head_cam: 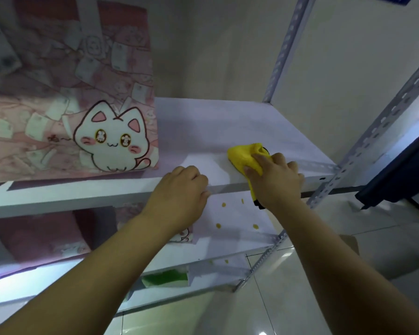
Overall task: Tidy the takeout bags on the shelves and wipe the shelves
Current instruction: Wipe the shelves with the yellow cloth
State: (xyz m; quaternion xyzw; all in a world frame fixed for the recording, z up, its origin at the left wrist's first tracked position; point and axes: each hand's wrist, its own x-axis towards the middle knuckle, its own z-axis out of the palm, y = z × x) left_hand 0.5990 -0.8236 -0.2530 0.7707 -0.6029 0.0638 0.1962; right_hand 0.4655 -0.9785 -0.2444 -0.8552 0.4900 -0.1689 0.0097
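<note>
A white shelf [215,122] runs across the view at chest height. On its left part stands a large pink takeout bag [65,93] printed with a white cartoon cat. My right hand [276,180] presses a yellow cloth [246,155] flat on the shelf near its front right edge. My left hand [182,192] rests curled on the shelf's front lip, just right of the bag, holding nothing.
A lower shelf [232,221] carries another pink bag [46,240] and several small yellow spots. A third shelf below holds something green [165,278]. Perforated metal posts [363,151] frame the right side. Pale tiled floor [300,298] lies beneath, and a dark object [397,170] stands at right.
</note>
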